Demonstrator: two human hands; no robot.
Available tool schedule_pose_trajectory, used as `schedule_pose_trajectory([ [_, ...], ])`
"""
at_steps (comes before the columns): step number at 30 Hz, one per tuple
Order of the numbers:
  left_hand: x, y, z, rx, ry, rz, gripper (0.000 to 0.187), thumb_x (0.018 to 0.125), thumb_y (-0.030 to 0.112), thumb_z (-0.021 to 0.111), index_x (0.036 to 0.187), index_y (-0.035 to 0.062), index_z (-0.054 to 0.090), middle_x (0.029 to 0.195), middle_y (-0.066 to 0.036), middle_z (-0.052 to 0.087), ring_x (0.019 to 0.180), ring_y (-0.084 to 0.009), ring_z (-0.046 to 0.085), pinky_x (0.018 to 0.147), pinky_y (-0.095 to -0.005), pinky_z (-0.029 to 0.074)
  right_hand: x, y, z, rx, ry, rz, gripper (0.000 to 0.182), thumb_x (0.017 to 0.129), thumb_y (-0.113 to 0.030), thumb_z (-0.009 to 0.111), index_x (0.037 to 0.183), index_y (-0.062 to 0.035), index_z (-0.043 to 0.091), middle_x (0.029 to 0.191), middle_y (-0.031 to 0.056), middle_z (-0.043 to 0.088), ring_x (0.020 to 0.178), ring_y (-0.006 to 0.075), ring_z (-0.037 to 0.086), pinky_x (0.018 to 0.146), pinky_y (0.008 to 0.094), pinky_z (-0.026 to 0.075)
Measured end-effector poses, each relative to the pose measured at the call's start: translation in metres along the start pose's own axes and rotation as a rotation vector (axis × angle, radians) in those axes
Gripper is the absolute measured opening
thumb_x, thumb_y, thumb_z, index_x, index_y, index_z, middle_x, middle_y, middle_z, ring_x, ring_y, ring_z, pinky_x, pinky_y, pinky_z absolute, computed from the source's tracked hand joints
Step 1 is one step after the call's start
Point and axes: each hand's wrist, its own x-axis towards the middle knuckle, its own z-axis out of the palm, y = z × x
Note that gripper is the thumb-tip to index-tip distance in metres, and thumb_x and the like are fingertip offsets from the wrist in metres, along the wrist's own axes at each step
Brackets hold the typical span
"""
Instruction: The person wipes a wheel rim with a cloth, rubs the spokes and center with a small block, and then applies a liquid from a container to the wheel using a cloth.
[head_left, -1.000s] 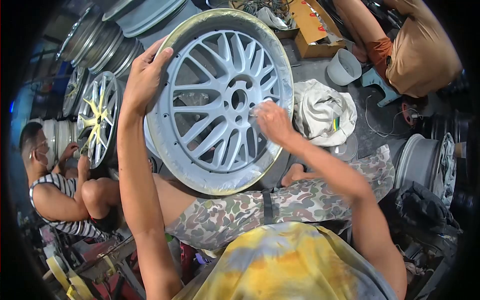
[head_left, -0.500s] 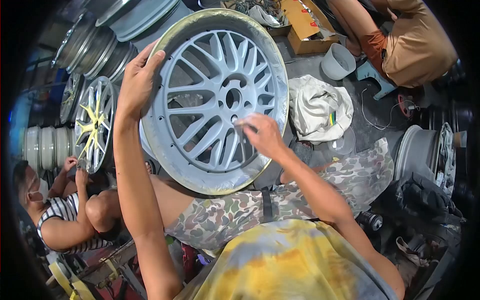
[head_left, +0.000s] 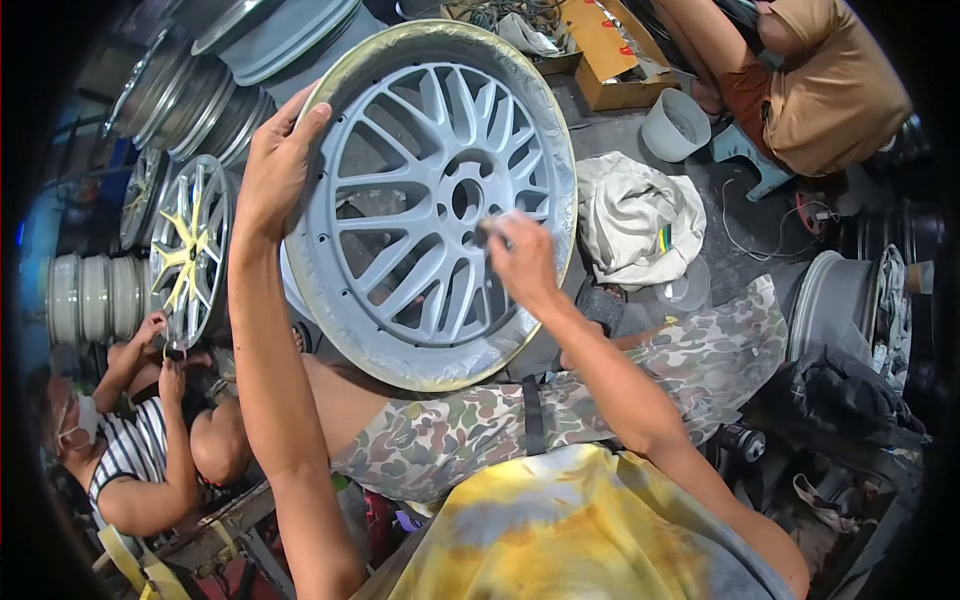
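Observation:
A grey multi-spoke wheel rim (head_left: pixel 362 347) with a yellowish outer lip is tilted up over my lap. My left hand (head_left: pixel 277 165) grips its upper left edge, thumb over the front lip and fingers around the back. My right hand (head_left: pixel 524 258) is in front of the spokes, just below and right of the centre hole. Its fingers are pinched together and smeared by motion. A small dark bit shows at the fingertips, too blurred to name. Camouflage shorts (head_left: pixel 420 440) cover my legs beneath the rim.
At left, a person in a striped shirt (head_left: pixel 140 440) handles a yellow-spoked rim (head_left: pixel 188 250). Another person in a brown shirt (head_left: pixel 835 95) sits on a stool (head_left: pixel 748 160). A white cloth (head_left: pixel 635 215), a bucket (head_left: pixel 676 125) and a cardboard box (head_left: pixel 610 75) lie beyond my rim. Stacked rims (head_left: pixel 190 95) stand upper left.
My right hand has shifted slightly right and up across the spokes. My left hand and the rim stay nearly in place. The person at left has leaned and moved their hands lower.

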Motion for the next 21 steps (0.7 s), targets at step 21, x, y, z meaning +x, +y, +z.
schedule_pose_trajectory([
  [21,0.005,0.001,-0.002,0.054,0.001,0.018,0.053,0.1,0.026,0.064,0.143,-0.0031,0.054,0.136,-0.009,0.062,0.128,-0.0148,0.053,0.112,-0.0271,0.033,0.011,-0.009,-0.006,0.201,-0.221,-0.138,0.019,0.081,0.003,0.063,0.097,-0.0011,0.072,0.096,0.0163,0.065,0.09,0.0362,0.066,0.08,0.0438,0.054],
])
